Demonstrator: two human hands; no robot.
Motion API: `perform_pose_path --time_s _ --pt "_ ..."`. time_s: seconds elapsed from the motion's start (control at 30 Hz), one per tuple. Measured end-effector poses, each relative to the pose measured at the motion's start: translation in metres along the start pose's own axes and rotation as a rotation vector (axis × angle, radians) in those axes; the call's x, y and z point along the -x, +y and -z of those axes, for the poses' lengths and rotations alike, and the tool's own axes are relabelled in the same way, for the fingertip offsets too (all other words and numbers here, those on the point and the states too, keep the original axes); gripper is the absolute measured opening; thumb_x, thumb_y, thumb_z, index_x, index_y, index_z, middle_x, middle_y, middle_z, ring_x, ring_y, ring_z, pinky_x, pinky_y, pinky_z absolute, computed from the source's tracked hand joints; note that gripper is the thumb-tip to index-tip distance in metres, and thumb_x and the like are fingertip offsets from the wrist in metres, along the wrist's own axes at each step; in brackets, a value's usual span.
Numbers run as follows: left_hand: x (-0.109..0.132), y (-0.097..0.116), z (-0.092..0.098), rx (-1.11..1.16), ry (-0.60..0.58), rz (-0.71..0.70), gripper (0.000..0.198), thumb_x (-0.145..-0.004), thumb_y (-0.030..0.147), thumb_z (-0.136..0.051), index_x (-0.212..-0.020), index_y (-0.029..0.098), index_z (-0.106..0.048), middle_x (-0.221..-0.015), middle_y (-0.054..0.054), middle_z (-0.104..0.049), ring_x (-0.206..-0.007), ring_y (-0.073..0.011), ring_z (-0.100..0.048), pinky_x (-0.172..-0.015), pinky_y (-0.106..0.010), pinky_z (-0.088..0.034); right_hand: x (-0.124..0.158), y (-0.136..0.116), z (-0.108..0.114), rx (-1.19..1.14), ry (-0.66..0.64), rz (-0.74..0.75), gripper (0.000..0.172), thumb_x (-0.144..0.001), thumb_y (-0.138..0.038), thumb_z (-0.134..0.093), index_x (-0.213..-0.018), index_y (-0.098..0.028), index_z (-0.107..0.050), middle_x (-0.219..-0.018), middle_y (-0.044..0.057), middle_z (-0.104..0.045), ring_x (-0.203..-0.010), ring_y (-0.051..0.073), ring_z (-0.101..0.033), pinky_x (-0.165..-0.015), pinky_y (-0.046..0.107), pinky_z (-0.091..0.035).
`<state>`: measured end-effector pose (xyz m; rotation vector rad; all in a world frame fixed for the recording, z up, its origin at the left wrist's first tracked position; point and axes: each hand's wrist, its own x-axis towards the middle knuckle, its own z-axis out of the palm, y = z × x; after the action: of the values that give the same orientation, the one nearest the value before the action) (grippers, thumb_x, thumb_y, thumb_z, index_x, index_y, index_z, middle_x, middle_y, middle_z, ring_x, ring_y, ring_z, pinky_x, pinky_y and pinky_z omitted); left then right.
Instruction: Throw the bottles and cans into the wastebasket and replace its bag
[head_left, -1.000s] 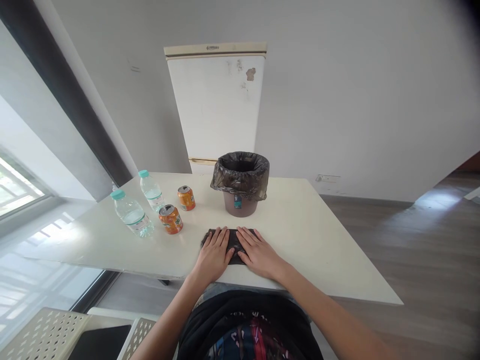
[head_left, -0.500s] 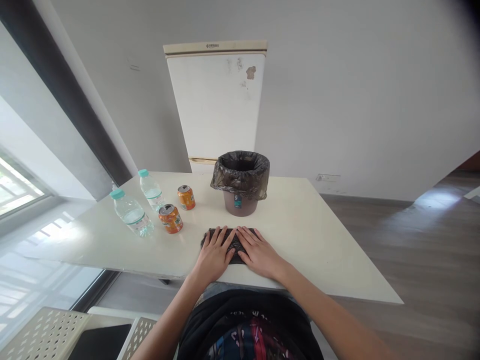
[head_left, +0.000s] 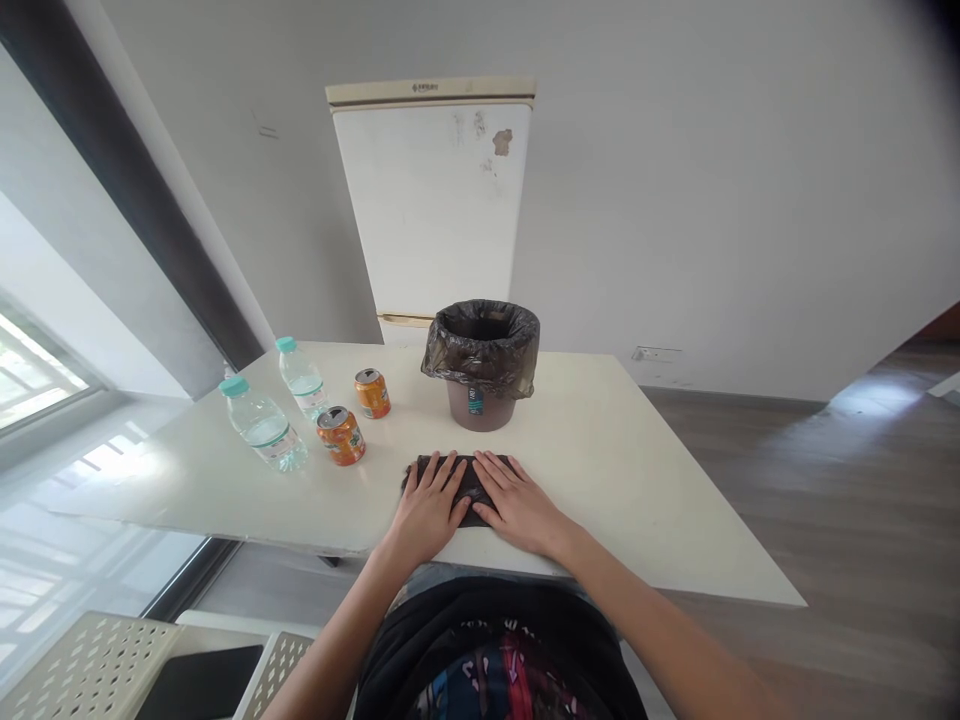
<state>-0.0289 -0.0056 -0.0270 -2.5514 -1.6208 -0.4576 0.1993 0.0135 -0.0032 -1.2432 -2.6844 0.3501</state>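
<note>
A folded black plastic bag (head_left: 471, 490) lies flat near the table's front edge. My left hand (head_left: 427, 508) rests palm down on its left part, fingers spread. On its right part lies my right hand (head_left: 517, 505), also flat with fingers stretched out. The fingertips of both hands come close together near the bag's far edge. Just beyond stands a brownish trash bin (head_left: 484, 408), upright, with a dark bag liner (head_left: 487, 362) folded over its rim. Both hands cover much of the folded bag.
Two orange drink cans (head_left: 341, 437) stand left of my hands. Farther left are two clear water bottles (head_left: 271, 430) with teal caps. The white table (head_left: 600, 470) has a fridge (head_left: 435, 210) behind it. Perforated chairs (head_left: 90, 665) are at lower left.
</note>
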Motion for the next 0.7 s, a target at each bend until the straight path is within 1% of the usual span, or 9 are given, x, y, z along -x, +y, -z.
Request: perform_pose_path --time_s 0.2,0.27,0.37,0.47,0.53,0.6,0.63,0.7 --pt "0.000 -0.002 -0.001 0.002 -0.034 -0.001 0.064 -0.109 0.041 -0.044 -0.169 0.024 -0.032 -0.171 -0.011 -0.039 -0.159 -0.0373 -0.034 -0.125 -0.067 -0.033 0.001 0.000 0.003 0.003 -0.007 -0.014 0.078 -0.110 -0.062 -0.025 -0.171 -0.014 -0.022 -0.178 0.010 -0.015 -0.166 0.025 -0.014 -0.137 0.051 -0.012" --pt "0.003 -0.008 0.003 0.009 -0.041 -0.010 0.066 -0.109 0.044 -0.044 -0.170 0.022 -0.029 -0.171 -0.011 -0.040 -0.160 -0.0352 -0.034 -0.126 -0.064 -0.032 0.001 0.000 0.003 -0.003 -0.010 -0.015 0.079 -0.110 -0.063 -0.024 -0.172 -0.015 -0.021 -0.178 0.009 -0.015 -0.166 0.025 -0.014 -0.136 0.052 -0.013" --pt "0.011 -0.022 0.010 0.024 -0.047 -0.025 0.069 -0.109 0.048 -0.043 -0.171 0.023 -0.026 -0.170 -0.012 -0.041 -0.160 -0.0322 -0.034 -0.127 -0.061 -0.032 0.002 0.001 0.003 -0.012 -0.011 -0.006 0.078 -0.110 -0.064 -0.022 -0.172 -0.017 -0.019 -0.178 0.008 -0.015 -0.167 0.024 -0.013 -0.136 0.052 -0.012" --pt "0.020 -0.036 0.016 0.034 -0.069 -0.020 0.065 -0.111 0.049 -0.039 -0.170 0.024 -0.028 -0.171 -0.012 -0.041 -0.161 -0.0309 -0.032 -0.128 -0.059 -0.030 0.001 0.002 0.001 -0.015 -0.018 -0.006 0.079 -0.110 -0.065 -0.022 -0.172 -0.017 -0.019 -0.179 0.008 -0.013 -0.167 0.024 -0.012 -0.137 0.051 -0.010" --pt "0.023 -0.040 0.017 0.043 -0.078 -0.016 0.064 -0.111 0.049 -0.037 -0.170 0.025 -0.029 -0.171 -0.012 -0.041 -0.161 -0.0306 -0.031 -0.128 -0.059 -0.029 0.001 0.003 0.001 -0.013 -0.032 -0.014 0.080 -0.110 -0.066 -0.022 -0.172 -0.016 -0.019 -0.179 0.008 -0.013 -0.167 0.024 -0.012 -0.137 0.051 -0.009" --pt "0.023 -0.041 0.018 0.058 -0.086 -0.014 0.063 -0.111 0.049 -0.037 -0.170 0.025 -0.029 -0.171 -0.011 -0.041 -0.161 -0.0308 -0.031 -0.129 -0.058 -0.028 0.001 0.002 0.003 -0.005 -0.036 -0.009 0.079 -0.110 -0.065 -0.022 -0.172 -0.016 -0.019 -0.179 0.008 -0.013 -0.167 0.025 -0.012 -0.137 0.052 -0.012" --pt "0.022 -0.040 0.018 0.069 -0.090 -0.014 0.063 -0.111 0.049 -0.038 -0.170 0.026 -0.029 -0.171 -0.011 -0.041 -0.161 -0.0310 -0.031 -0.129 -0.058 -0.028 0.002 0.001 0.004 0.002 -0.021 0.004 0.079 -0.110 -0.064 -0.024 -0.172 -0.017 -0.018 -0.179 0.008 -0.013 -0.167 0.025 -0.012 -0.136 0.053 -0.014" --pt "0.021 -0.038 0.022 0.092 -0.075 -0.006 0.064 -0.110 0.048 -0.041 -0.169 0.027 -0.030 -0.170 -0.011 -0.041 -0.161 -0.0320 -0.032 -0.128 -0.058 -0.029 0.005 -0.002 0.009 0.026 0.056 0.050 0.077 -0.110 -0.060 -0.030 -0.173 -0.018 -0.016 -0.179 0.009 -0.016 -0.167 0.028 -0.013 -0.135 0.057 -0.017"
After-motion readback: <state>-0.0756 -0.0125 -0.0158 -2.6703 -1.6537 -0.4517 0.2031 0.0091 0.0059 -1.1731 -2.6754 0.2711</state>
